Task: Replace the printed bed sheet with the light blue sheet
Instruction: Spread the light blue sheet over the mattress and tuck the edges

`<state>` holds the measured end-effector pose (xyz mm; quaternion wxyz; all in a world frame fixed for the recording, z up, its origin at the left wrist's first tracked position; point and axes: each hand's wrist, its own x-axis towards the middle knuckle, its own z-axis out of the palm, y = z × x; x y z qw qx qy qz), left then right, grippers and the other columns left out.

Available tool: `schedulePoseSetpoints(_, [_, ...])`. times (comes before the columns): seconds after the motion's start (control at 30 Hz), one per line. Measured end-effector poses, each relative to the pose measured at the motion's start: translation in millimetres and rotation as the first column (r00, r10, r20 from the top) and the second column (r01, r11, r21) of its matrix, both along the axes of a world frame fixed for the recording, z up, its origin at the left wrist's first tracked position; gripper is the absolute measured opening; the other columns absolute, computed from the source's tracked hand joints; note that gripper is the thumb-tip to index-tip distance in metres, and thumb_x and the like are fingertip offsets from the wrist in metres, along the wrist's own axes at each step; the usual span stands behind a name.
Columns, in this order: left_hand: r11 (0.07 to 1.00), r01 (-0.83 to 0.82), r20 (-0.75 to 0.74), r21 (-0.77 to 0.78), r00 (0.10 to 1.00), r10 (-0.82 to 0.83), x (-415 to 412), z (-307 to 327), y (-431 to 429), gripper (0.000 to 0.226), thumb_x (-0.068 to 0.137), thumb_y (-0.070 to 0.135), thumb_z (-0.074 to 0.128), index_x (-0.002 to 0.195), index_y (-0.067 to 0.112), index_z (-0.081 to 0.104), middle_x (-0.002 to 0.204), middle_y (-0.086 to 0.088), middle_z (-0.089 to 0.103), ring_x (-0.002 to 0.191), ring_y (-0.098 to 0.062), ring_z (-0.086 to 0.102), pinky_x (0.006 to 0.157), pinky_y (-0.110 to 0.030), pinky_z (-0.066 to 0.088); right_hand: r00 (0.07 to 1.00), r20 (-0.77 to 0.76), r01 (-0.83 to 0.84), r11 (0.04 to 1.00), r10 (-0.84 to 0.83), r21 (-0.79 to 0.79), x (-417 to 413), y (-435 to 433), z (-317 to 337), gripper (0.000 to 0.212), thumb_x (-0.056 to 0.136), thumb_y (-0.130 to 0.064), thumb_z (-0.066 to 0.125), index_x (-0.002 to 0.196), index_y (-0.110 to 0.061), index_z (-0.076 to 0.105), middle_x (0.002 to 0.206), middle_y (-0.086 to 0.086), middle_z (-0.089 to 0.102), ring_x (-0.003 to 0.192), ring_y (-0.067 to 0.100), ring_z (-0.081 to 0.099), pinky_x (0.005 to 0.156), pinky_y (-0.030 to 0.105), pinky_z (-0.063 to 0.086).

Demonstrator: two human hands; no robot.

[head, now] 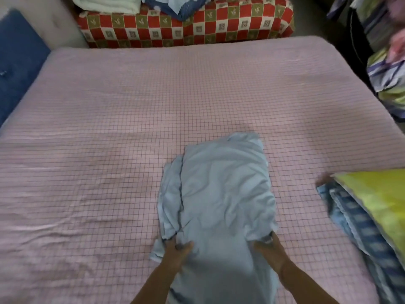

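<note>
Left hand [175,249] and right hand [270,249] gripping folded light blue sheet [223,189] near edge; pink checked mattress [109,128] bare around

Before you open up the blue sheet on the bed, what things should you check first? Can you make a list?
1. Light blue sheet lies on the bed: ok.
2. Sheet unfolded: not ok, it is bunched and folded.
3. Left hand grips the sheet's near edge: ok.
4. Right hand grips the near edge: ok.
5. Printed sheet gone from the bed: cannot tell.
6. Yellow pillow and blue checked cloth off the bed: not ok, they sit on its right edge.
</note>
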<state>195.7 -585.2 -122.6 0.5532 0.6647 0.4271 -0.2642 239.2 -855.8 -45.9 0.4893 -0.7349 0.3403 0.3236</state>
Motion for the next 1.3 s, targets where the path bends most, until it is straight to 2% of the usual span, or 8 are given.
schedulePoseSetpoints(0.23, [0.991,0.127,0.102,0.052,0.986,-0.132,12.0,38.7,-21.3,0.047,0.088,0.026,0.070,0.131,0.016,0.054,0.124,-0.005,0.063,0.110,-0.026,0.061,0.097,-0.042,0.050,0.979,0.116,-0.164,0.986,0.165,-0.016,5.2,53.1,7.5,0.146,0.027,-0.084,0.071,0.151,-0.028,0.020,0.155,-0.002,0.016,0.143,0.026,0.023,0.113,0.046,0.031])
schedulePoseSetpoints(0.4, [0.988,0.123,0.289,-0.093,0.953,-0.091,22.4,69.7,-58.8,0.044,0.093,-0.003,0.056,0.130,0.020,0.049,0.121,-0.005,0.063,0.100,-0.016,0.064,0.088,-0.026,0.053,0.969,0.224,-0.152,0.969,0.106,0.197,19.8,85.4,21.0,0.110,0.070,-0.056,0.078,0.153,-0.022,0.015,0.158,0.001,0.018,0.144,0.022,0.024,0.115,0.036,0.029])
schedulePoseSetpoints(0.57, [0.942,0.255,0.286,-0.220,0.940,-0.188,24.1,114.2,-96.9,0.037,0.100,-0.003,0.038,0.130,0.009,0.056,0.116,-0.009,0.067,0.104,-0.022,0.066,0.090,-0.031,0.054,0.984,0.180,-0.068,0.959,0.018,0.276,30.2,93.6,34.0,0.114,0.065,-0.055,0.081,0.153,-0.018,0.018,0.148,0.006,0.039,0.128,0.026,0.047,0.105,0.039,0.044])
schedulePoseSetpoints(0.67, [0.899,0.350,0.334,-0.264,0.907,-0.256,17.8,119.5,-99.9,0.031,0.094,-0.006,0.047,0.108,0.015,0.064,0.107,-0.015,0.070,0.092,-0.019,0.067,0.079,-0.026,0.055,0.987,0.152,-0.075,0.987,0.053,0.144,36.1,80.8,36.1,0.072,0.075,-0.037,0.079,0.131,-0.006,0.045,0.123,0.011,0.059,0.106,0.028,0.059,0.092,0.038,0.052])
schedulePoseSetpoints(0.8, [0.852,0.396,0.386,-0.343,0.886,-0.256,3.1,111.8,-94.2,0.043,0.095,0.003,0.059,0.130,0.026,0.051,0.098,0.002,0.067,0.085,0.004,0.065,0.085,-0.016,0.051,0.973,0.124,-0.205,0.977,0.197,0.054,38.6,59.7,40.6,0.018,0.087,-0.021,0.070,0.089,-0.004,0.063,0.076,0.008,0.064,0.059,0.015,0.059,0.054,0.020,0.050])
schedulePoseSetpoints(1.0, [0.943,0.157,0.342,-0.295,0.939,-0.049,0.4,105.1,-75.4,0.040,0.089,0.013,0.070,0.126,0.018,0.057,0.102,-0.004,0.066,0.090,-0.015,0.066,0.074,-0.023,0.055,0.965,0.232,-0.148,0.985,0.124,0.092,31.0,56.0,33.6,0.018,0.086,-0.012,0.071,0.074,-0.007,0.059,0.063,0.005,0.055,0.051,0.014,0.045,0.041,0.013,0.040])
schedulePoseSetpoints(1.13, [0.994,0.070,0.295,-0.083,0.955,-0.043,5.0,90.7,-62.7,0.041,0.085,0.033,0.074,0.120,0.025,0.054,0.124,0.000,0.060,0.109,-0.016,0.058,0.096,-0.031,0.049,0.959,0.269,-0.119,0.987,0.086,0.108,26.0,56.3,26.1,0.025,0.083,-0.013,0.074,0.063,-0.012,0.058,0.054,-0.001,0.053,0.050,0.013,0.044,0.051,0.019,0.041])
schedulePoseSetpoints(1.3, [0.980,0.139,0.162,-0.139,0.980,-0.116,1.2,77.1,-62.7,0.097,0.071,0.070,0.067,0.150,0.025,0.033,0.150,-0.001,0.043,0.132,-0.023,0.045,0.111,-0.041,0.038,0.954,0.299,-0.045,0.979,-0.016,0.196,17.3,43.6,32.2,0.025,0.086,-0.013,0.071,0.064,-0.014,0.059,0.048,-0.010,0.052,0.049,0.008,0.043,0.051,0.016,0.039])
